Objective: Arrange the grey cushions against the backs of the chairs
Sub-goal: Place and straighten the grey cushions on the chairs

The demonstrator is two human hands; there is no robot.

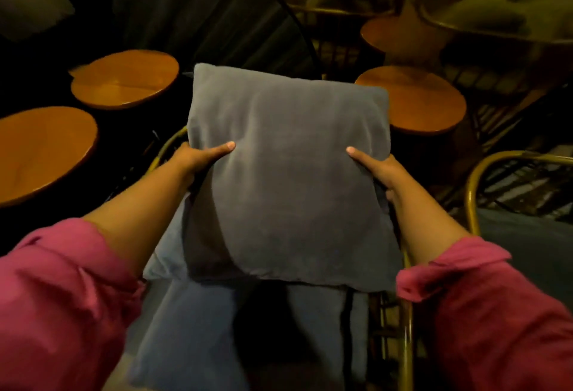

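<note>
A square grey cushion point(288, 173) fills the middle of the head view, held up in front of me. My left hand point(198, 158) grips its left edge, thumb laid across the front. My right hand point(376, 170) grips the right edge the same way. Both arms wear pink sleeves. Below the cushion is a chair point(406, 344) with a brass-coloured tube frame and a blue-grey seat pad point(192, 328). The cushion hides the chair's back. Another grey cushion point(31, 3) lies in the dark at the far upper left.
Round wooden tables stand close by: two on the left point(124, 79) point(40, 152) and two on the right point(415, 102) point(400, 34). A second brass-framed chair point(483, 173) is at the right edge. A dark chair back point(217, 18) rises behind the cushion.
</note>
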